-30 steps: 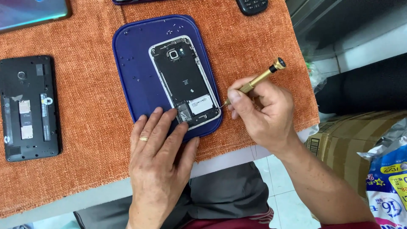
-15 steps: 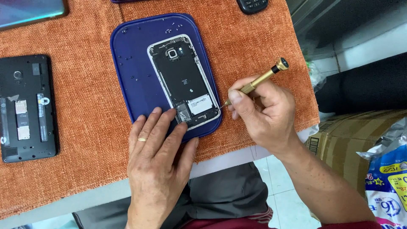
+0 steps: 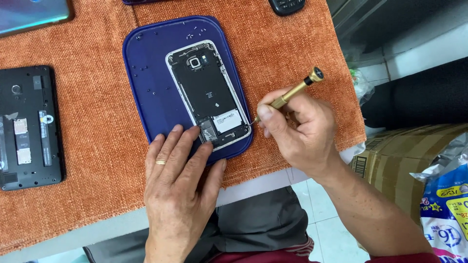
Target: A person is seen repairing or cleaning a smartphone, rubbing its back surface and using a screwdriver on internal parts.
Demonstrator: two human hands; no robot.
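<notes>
Right hand [image 3: 300,134] holds brass screwdriver [image 3: 292,95] at opened phone [image 3: 209,95]; left hand [image 3: 178,185] steadies it

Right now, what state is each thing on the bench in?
Opened phone: back cover off, insides exposed, lying flat on the blue tray.
Blue tray: flat on the orange mat, tiny loose screws scattered on it.
Screwdriver: tilted, tip at the phone's lower right edge.
Left hand: fingers pressing the phone's bottom end.
Right hand: gripping the screwdriver.
Second black phone: opened, untouched.

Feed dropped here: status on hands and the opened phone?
Left hand flat on opened phone, bottom end. Right hand holds brass screwdriver, tip at lower right edge. Loose screws on blue tray.
</notes>
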